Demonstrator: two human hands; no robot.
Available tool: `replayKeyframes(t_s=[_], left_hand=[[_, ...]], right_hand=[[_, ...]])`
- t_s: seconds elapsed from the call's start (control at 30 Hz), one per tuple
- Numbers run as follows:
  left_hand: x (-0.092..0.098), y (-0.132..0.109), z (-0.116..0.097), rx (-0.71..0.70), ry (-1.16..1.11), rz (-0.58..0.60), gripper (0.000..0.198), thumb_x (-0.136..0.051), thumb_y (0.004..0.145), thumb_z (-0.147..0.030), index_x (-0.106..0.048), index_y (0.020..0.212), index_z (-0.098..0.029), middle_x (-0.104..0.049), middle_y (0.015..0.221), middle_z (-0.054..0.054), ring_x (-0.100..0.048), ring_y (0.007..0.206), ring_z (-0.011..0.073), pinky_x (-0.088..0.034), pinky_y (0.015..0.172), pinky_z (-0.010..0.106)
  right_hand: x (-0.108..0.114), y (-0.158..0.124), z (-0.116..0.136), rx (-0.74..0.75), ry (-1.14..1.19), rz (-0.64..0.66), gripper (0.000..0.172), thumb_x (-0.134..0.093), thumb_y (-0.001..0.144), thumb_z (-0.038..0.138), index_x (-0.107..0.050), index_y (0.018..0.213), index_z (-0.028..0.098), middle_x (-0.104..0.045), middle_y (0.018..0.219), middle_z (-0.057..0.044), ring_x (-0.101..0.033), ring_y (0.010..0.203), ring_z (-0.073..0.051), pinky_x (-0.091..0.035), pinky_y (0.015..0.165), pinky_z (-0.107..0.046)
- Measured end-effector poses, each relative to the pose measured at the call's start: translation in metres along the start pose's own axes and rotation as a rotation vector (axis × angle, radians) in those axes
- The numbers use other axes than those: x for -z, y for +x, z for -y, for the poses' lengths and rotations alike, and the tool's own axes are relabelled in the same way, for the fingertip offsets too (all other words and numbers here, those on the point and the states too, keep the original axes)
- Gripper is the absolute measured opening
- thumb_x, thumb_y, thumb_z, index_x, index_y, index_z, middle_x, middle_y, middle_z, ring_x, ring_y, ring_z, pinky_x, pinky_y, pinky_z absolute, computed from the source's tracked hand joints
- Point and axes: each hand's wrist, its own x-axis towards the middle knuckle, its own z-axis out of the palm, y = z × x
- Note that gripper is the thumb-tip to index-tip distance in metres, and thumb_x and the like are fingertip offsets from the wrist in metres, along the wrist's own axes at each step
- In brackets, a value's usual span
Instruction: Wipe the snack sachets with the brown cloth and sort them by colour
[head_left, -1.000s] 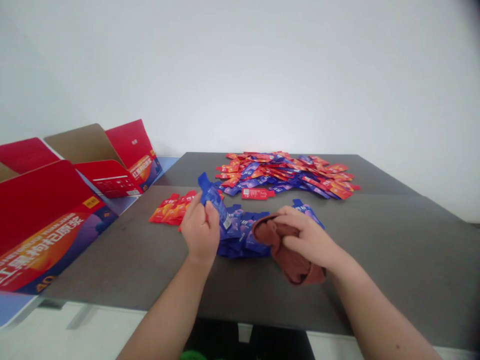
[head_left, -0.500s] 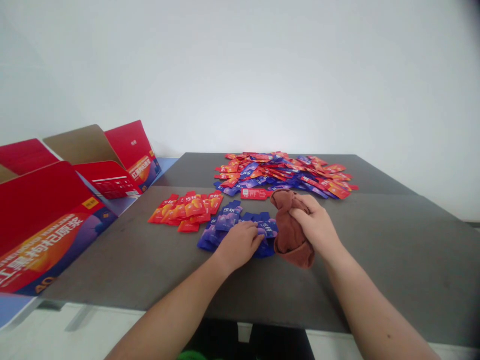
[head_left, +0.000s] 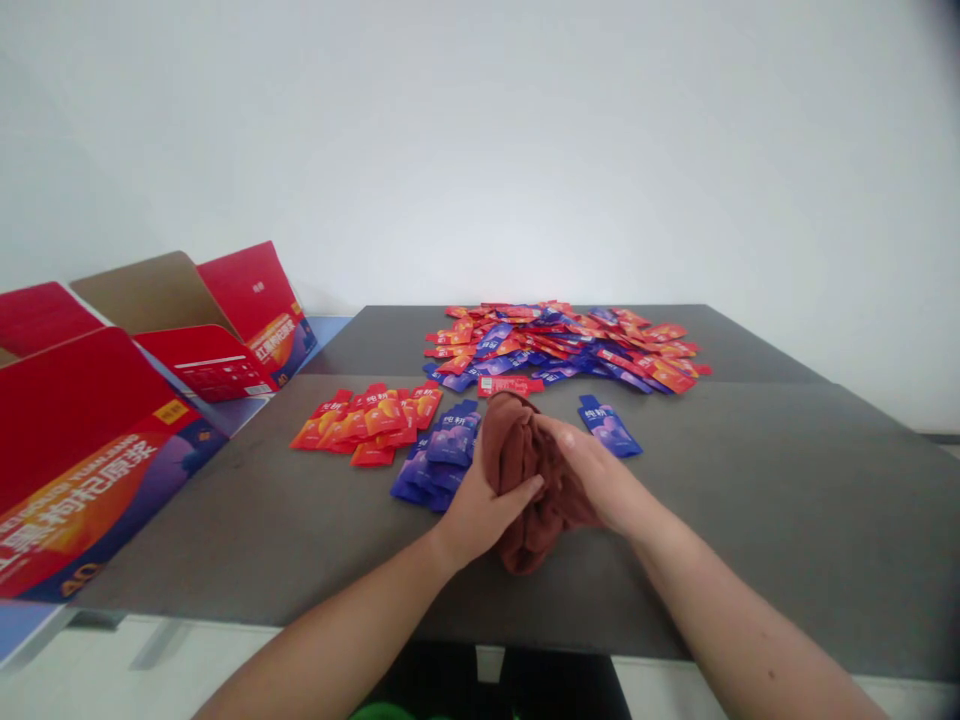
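Observation:
A brown cloth is bunched on the dark grey table, held between both hands. My left hand grips its left side with fingers curled on it. My right hand presses and grips it from the right. Just left of the cloth lies a small stack of blue sachets, partly hidden by my left hand. A row of red sachets lies further left. One blue sachet lies alone to the right of the cloth.
A big mixed heap of red and blue sachets covers the far middle of the table. Open red cardboard boxes stand along the left, one at the back. A white wall rises behind.
My left hand put a blue sachet down on the blue stack, then moved right onto the cloth. My right hand shifted the cloth left, uncovering the lone blue sachet.

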Motion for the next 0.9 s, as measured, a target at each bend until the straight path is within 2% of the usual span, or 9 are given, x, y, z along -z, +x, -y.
replayKeyframes(t_s=[0.07,0.17,0.27,0.33,0.53,0.63,0.73,0.8,0.9], left_hand=[[0.001,-0.002,-0.001,0.092,-0.116,-0.029,0.067,-0.065,0.081,-0.031,-0.036,0.141,-0.024,-0.044,0.145,0.009,-0.038,0.136,0.0249,-0.029,0.115,0.045],[0.004,-0.006,-0.005,0.258,-0.427,-0.001,0.065,-0.068,0.078,-0.036,-0.043,0.137,-0.022,-0.053,0.138,0.010,-0.049,0.128,0.0288,-0.040,0.107,0.046],[0.006,-0.008,-0.010,0.367,-0.665,0.076,0.063,-0.072,0.074,-0.036,-0.052,0.131,-0.019,-0.060,0.131,0.011,-0.055,0.122,0.0320,-0.044,0.102,0.047],[0.006,-0.008,-0.012,0.399,-0.742,0.118,0.062,-0.073,0.073,-0.035,-0.054,0.129,-0.018,-0.063,0.126,0.011,-0.058,0.118,0.0327,-0.045,0.101,0.047],[0.004,-0.003,-0.010,0.436,-0.794,0.118,0.064,-0.073,0.074,-0.036,-0.052,0.132,-0.019,-0.066,0.122,0.011,-0.058,0.118,0.0323,-0.045,0.101,0.047],[0.004,-0.002,-0.012,0.444,-0.809,0.116,0.059,-0.070,0.077,-0.038,-0.054,0.130,-0.018,-0.065,0.124,0.011,-0.058,0.118,0.0311,-0.044,0.102,0.045],[0.005,-0.005,-0.015,0.460,-0.880,0.155,0.059,-0.069,0.077,-0.037,-0.053,0.131,-0.019,-0.067,0.121,0.010,-0.061,0.114,0.0303,-0.045,0.101,0.044],[0.006,-0.008,-0.016,0.490,-0.925,0.163,0.056,-0.068,0.078,-0.038,-0.055,0.129,-0.018,-0.069,0.115,0.010,-0.063,0.109,0.0299,-0.046,0.098,0.044],[0.006,-0.012,-0.017,0.544,-0.979,0.168,0.045,-0.064,0.080,-0.040,-0.062,0.118,-0.014,-0.072,0.106,0.011,-0.065,0.106,0.0306,-0.046,0.097,0.044]], right_hand=[[0.021,0.007,0.000,-0.077,-0.095,-0.095,0.055,-0.038,0.089,0.061,-0.066,0.112,0.021,-0.070,0.104,-0.008,-0.065,0.090,-0.024,-0.049,0.082,-0.038],[0.056,0.021,-0.009,-0.224,-0.666,-0.374,0.042,-0.049,0.086,0.053,-0.071,0.099,0.019,-0.071,0.100,-0.011,-0.065,0.092,-0.026,-0.048,0.082,-0.038],[0.070,0.028,-0.029,-0.522,-1.193,-0.309,0.041,-0.054,0.084,0.045,-0.069,0.106,0.014,-0.067,0.110,-0.021,-0.062,0.104,-0.032,-0.046,0.087,-0.041],[0.068,0.029,-0.042,-0.655,-1.282,-0.215,0.045,-0.058,0.082,0.040,-0.065,0.112,0.008,-0.064,0.112,-0.026,-0.063,0.104,-0.035,-0.047,0.085,-0.043],[0.057,0.031,-0.054,-0.652,-1.256,-0.237,0.032,-0.050,0.081,0.014,-0.066,0.107,0.005,-0.068,0.102,-0.027,-0.067,0.098,-0.032,-0.049,0.083,-0.041],[0.068,0.033,-0.046,-0.644,-1.210,-0.340,0.031,-0.044,0.085,0.015,-0.069,0.100,0.006,-0.069,0.099,-0.028,-0.068,0.095,-0.033,-0.049,0.081,-0.042],[0.079,0.034,-0.035,-0.579,-1.161,-0.471,0.041,-0.035,0.092,0.027,-0.068,0.107,0.008,-0.069,0.103,-0.025,-0.066,0.099,-0.032,-0.048,0.082,-0.042],[0.078,0.032,-0.027,-0.371,-0.943,-0.555,0.045,-0.032,0.095,0.037,-0.065,0.113,0.013,-0.070,0.106,-0.017,-0.065,0.099,-0.028,-0.048,0.083,-0.039],[0.060,0.027,-0.018,-0.046,-0.182,-0.516,0.040,-0.048,0.088,0.049,-0.067,0.106,0.019,-0.072,0.096,-0.006,-0.065,0.084,-0.021,-0.050,0.074,-0.032]])
